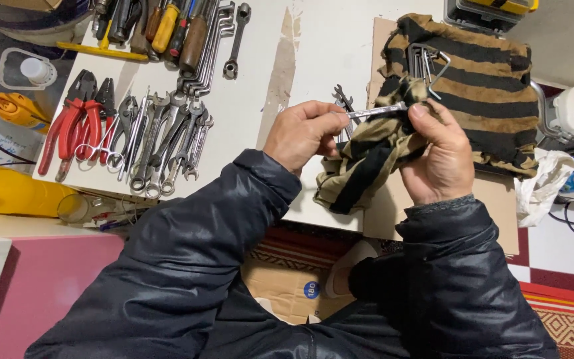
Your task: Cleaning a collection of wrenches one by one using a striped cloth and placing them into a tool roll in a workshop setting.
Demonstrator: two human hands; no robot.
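Two hands meet over a white board (313, 40). The left hand (303, 133) pinches one end of a small wrench (377, 112) between thumb and fingers; the right hand (436, 156) is closed around a bunched fold of striped rag (367, 163) pressed against the wrench's other end. The wrench lies level between the hands, above the board's near edge. More wrenches (343, 100) show just behind the left fingers. Judged from the layout, wiping is under way: a row of spanners (167, 139) and red pliers (68, 123) lies sorted at left, screwdrivers (161, 26) above them, while hex keys (426, 63) rest on the spread rag at right, seemingly not yet sorted.
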